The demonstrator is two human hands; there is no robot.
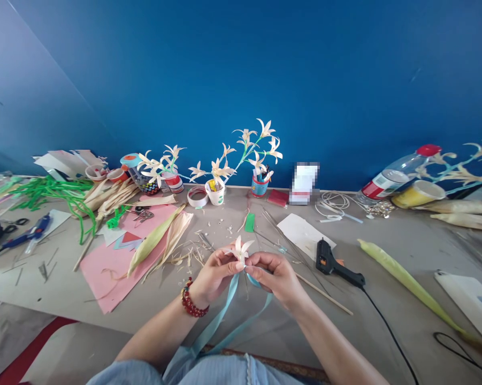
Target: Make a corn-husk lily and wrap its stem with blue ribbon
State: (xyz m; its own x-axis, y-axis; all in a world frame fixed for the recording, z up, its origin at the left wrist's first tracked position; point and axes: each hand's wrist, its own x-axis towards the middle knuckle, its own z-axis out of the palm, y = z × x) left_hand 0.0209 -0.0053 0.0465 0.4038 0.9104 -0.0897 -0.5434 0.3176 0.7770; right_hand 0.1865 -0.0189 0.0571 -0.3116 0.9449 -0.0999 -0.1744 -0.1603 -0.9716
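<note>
Between my fingertips, low over the table, is a pale husk flower [241,248] with pointed petals spread upward. My left hand [219,271] pinches the flower near its base; a red bead bracelet circles that wrist. My right hand [270,272] closes thumb and fingers on a light blue ribbon [220,315] right at the flower's base. From there the ribbon hangs in two long strands toward my lap. A thin stem end drops below the flower. My fingers hide the spot where ribbon and flower meet.
A black glue gun [331,262] lies to the right, its cord running forward. Cups with husk flowers, such as a white cup [215,193], stand along the blue wall. At left are pink paper [104,270], corn husks [154,238], a blue glue gun [34,230] and green wires [60,195].
</note>
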